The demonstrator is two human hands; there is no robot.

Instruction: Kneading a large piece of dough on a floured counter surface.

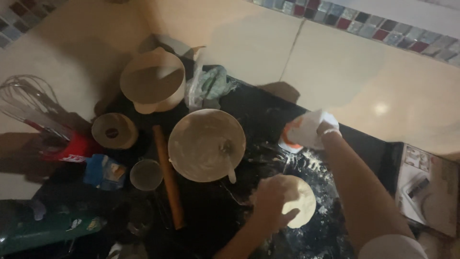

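A dark, flour-dusted worktop [268, 120] is seen from above, set against pale wall tiles with a band of small coloured mosaic. At the far left a wire whisk [28, 98] is stood in a red holder, and beside it a round lidded tub [114, 130] and a small glass [145, 174] are placed. A wooden rolling pin [168, 176] is laid lengthwise just left of a large pale bowl [206, 144], in which a spoon is rested. Right of the bowl, the left hand [270, 201] is pressed down, fingers curled, on the near left part of a flat round of dough [302, 201], which lies on the floured surface. Further right and farther back, the right hand [320, 128] is stretched out on a straight arm and is closed round a white flour bag [306, 129]
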